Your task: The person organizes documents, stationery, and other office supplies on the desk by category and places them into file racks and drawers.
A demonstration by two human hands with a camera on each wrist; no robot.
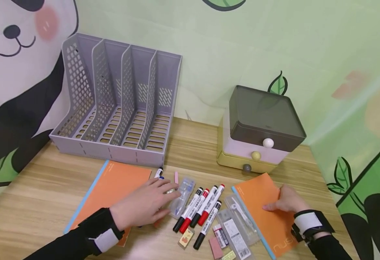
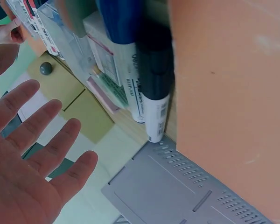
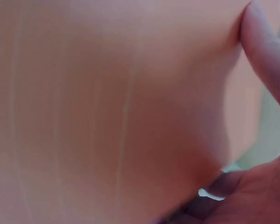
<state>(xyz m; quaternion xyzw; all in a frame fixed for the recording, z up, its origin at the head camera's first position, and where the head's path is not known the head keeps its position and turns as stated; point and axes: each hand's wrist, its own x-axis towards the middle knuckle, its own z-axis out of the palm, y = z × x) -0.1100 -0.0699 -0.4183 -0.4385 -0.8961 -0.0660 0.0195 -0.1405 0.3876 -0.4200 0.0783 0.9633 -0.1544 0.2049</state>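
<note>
My right hand point(image 1: 289, 200) grips the right edge of an orange notebook point(image 1: 253, 202) with a blue spine, thumb on its cover and fingers beneath. In the right wrist view the cover point(image 3: 107, 112) bends near the thumb. My left hand point(image 1: 144, 203) hovers with spread fingers over the inner edge of another orange notebook point(image 1: 116, 184) and holds nothing. A black-capped marker point(image 2: 154, 79) and a blue-capped marker point(image 2: 130, 70) lie beside that notebook. Close to the left fingertips is a clear pencil box point(image 1: 184, 196).
Several red and black markers point(image 1: 196, 209) lie mid-table, with erasers point(image 1: 186, 238) and a clear case point(image 1: 235, 234) nearer the front. Behind stand a grey four-slot file rack point(image 1: 121, 153) and a small drawer unit point(image 1: 264, 115). A printed cloth hangs behind the table.
</note>
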